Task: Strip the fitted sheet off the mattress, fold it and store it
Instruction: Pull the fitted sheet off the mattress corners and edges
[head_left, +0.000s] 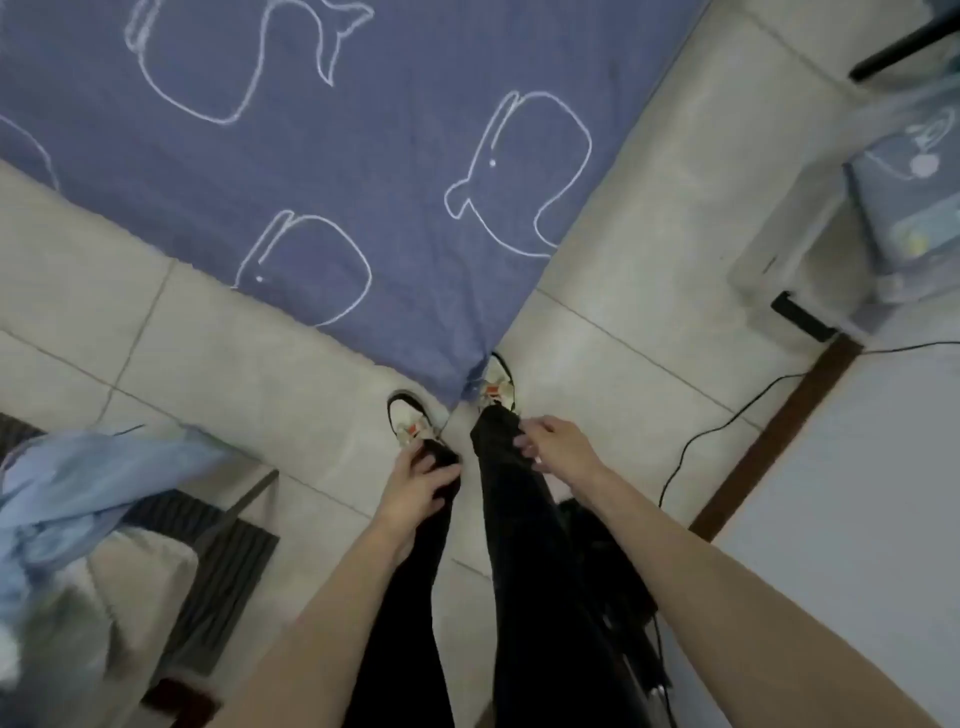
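Both hands hang loose and hold nothing, left hand (415, 486) and right hand (558, 447), just above the bed corner. Blue sheet (322, 171) is still on the mattress. Nothing done yet.

Blue-grey fitted sheet (322, 171) with white outline whale drawings, spread flat and smooth over the mattress, which it hides entirely. Its near corner runs down to a point on the pale tiled floor, bunched slightly at the tip, touching the person's shoes.
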